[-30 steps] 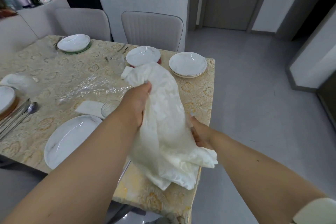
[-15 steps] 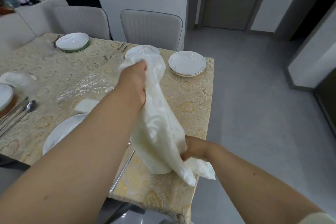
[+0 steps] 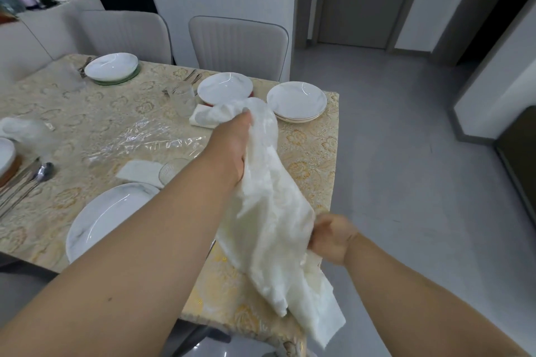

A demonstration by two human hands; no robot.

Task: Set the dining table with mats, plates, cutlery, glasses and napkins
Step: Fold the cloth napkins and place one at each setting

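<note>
Both hands grip the napkin: my left hand high, my right hand at the table's right edge; I should pull it taut before folding.

Both hands, left and right, grip a white napkin above the table.
</note>
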